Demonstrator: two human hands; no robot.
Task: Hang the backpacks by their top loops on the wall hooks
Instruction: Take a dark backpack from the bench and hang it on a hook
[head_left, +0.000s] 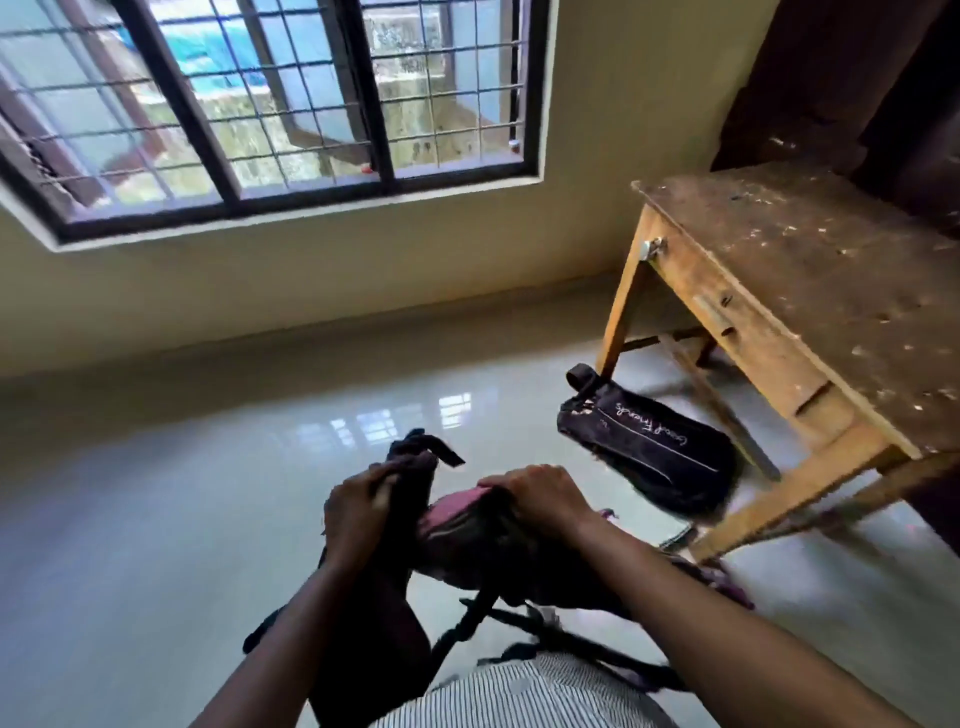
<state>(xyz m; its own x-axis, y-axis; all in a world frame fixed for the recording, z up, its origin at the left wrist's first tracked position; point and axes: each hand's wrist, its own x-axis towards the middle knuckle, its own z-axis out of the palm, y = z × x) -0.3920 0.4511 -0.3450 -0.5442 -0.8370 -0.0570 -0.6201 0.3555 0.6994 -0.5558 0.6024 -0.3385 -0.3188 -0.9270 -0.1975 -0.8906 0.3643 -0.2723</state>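
Pick-up step: left hand (363, 512) curls round a dark strap (418, 451), possibly the top loop; right hand (540, 499) grips the pink-topped backpack (453, 509) above the floor (156, 519). Second backpack (649, 454) lies by the table leg (619, 317). Next needs a hook; none shows.

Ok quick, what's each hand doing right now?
Left hand: grips a dark strap.
Right hand: grips the top of the pink backpack.

Daylight from window (270, 98); floor (156, 519) glare; motion blur; edges warped.

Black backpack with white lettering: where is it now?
In the head view, the black backpack lies on the floor right of centre, beside a leg of the wooden table.
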